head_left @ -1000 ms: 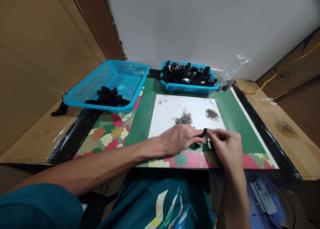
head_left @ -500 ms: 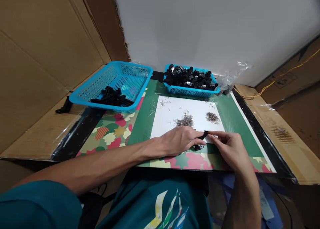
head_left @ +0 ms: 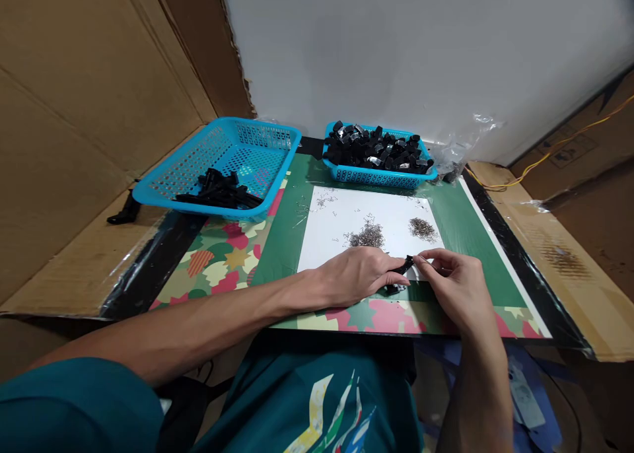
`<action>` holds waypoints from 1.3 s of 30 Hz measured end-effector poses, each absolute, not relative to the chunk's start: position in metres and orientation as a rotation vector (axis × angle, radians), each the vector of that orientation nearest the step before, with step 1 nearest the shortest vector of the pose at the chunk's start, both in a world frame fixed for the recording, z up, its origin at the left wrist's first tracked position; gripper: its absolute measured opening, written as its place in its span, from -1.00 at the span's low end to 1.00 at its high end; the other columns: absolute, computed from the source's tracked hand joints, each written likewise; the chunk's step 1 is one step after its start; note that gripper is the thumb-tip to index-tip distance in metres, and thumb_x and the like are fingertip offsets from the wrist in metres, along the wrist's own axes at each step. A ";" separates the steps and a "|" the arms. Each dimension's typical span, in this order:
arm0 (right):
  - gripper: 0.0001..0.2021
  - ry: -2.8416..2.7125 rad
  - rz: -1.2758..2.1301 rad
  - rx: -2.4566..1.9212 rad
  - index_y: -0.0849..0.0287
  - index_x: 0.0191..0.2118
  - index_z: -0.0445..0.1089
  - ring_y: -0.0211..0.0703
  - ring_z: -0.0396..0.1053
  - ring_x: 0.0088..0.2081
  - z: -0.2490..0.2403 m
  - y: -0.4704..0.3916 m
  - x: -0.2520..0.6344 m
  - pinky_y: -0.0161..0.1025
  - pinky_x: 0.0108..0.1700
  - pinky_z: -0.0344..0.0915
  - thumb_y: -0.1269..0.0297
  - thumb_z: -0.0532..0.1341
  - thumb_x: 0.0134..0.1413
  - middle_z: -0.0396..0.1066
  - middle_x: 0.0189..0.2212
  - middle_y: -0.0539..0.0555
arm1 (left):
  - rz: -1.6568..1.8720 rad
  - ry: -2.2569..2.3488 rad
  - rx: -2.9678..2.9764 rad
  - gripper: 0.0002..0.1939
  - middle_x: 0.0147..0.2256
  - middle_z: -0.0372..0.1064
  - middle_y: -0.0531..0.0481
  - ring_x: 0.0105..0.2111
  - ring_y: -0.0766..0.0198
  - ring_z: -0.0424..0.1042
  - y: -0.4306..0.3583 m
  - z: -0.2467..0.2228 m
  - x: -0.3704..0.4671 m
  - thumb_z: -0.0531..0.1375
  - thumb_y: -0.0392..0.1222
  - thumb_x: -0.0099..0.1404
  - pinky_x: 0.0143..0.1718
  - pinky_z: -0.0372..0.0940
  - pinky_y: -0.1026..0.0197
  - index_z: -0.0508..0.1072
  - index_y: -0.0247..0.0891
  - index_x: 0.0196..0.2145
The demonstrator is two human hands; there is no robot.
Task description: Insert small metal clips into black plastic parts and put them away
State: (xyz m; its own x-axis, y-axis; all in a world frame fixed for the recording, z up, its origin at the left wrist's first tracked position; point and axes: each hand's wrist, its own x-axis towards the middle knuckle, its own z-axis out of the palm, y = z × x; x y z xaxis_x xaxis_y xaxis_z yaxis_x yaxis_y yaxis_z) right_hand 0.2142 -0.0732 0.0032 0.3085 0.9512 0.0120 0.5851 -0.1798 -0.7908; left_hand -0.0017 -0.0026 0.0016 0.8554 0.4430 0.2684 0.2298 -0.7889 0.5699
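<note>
My left hand (head_left: 359,275) rests near the board's front edge, its fingers closed round a small black part (head_left: 407,264). Close against that part, at its right, my right hand (head_left: 453,278) is pinched; whatever sits between its fingertips is too small to make out. A second dark piece with a shiny face (head_left: 395,288) shows below my left fingers. Just beyond my hands, a pile of tiny metal pieces (head_left: 367,234) lies on a white sheet (head_left: 317,242), with a smaller brownish pile (head_left: 422,229) to the right.
A blue basket (head_left: 198,206) at the left holds several long black parts. Another blue basket (head_left: 379,177), at the back, is heaped with black parts. A clear plastic bag (head_left: 453,159) stands beside it. Cardboard (head_left: 89,76) walls the left side; a yellow cord (head_left: 539,166) runs at the right.
My right hand's fingers have drawn closer together at the black part, and the hand has shifted slightly. My left hand keeps its hold. The view has tilted a little.
</note>
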 end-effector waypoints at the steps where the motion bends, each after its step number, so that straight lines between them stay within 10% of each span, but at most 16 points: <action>1: -0.57 -1.377 0.666 -1.870 0.23 -0.31 0.63 -0.21 0.17 -0.54 0.003 -0.073 0.215 -0.24 -0.47 0.06 -0.11 0.32 0.07 0.27 -0.61 -0.03 | 0.532 0.489 2.489 -0.71 -0.36 0.49 -0.02 -0.34 0.18 0.50 -0.003 0.002 -0.002 0.12 -0.02 0.60 -0.31 0.20 0.21 0.52 -0.28 -0.03; 25: -0.63 -1.409 0.400 -1.781 0.30 -0.34 0.72 -0.26 0.16 -0.61 -0.004 -0.084 0.205 -0.26 -0.48 0.11 0.06 0.31 0.11 0.27 -0.69 -0.03 | 0.542 0.507 2.475 -0.56 -0.28 0.59 -0.12 -0.28 0.12 0.57 -0.003 0.005 -0.001 0.02 0.05 0.63 -0.25 0.31 0.17 0.55 -0.31 0.05; 39: -0.61 -1.499 0.492 -1.819 0.16 -0.13 0.69 0.10 0.61 -0.19 0.008 -0.088 0.220 -0.11 -0.18 0.43 0.02 0.20 0.27 0.69 -0.18 0.21 | 0.493 0.541 2.527 -0.55 -0.29 0.57 -0.10 -0.28 0.12 0.57 -0.004 0.005 -0.002 0.02 0.07 0.63 -0.26 0.26 0.19 0.52 -0.30 0.12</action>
